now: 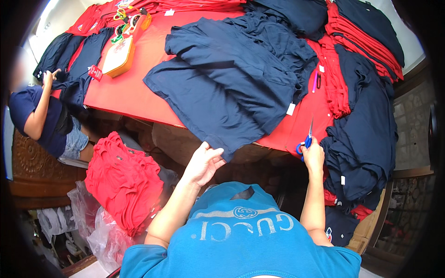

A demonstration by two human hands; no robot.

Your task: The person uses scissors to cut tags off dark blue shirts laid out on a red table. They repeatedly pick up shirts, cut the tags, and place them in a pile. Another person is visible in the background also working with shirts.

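Note:
A navy shirt (232,78) lies spread and rumpled over the red-covered table (130,97), its lower corner hanging past the near edge. At that corner my left hand (203,163) pinches the hem between thumb and fingers. My right hand (314,154) is closed round the blue handles of a pair of scissors (309,136), whose blades point up and away, over the table to the right of the shirt. The scissors are apart from the cloth. A white tag (290,109) sticks out at the shirt's right edge.
Folded navy garments (361,139) and red garments (366,44) are stacked at the right. A pile of red shirts (123,183) stands at lower left by clear plastic bags (104,231). An orange-and-white box (118,56) lies far left, near a co-worker (39,116) handling dark cloth.

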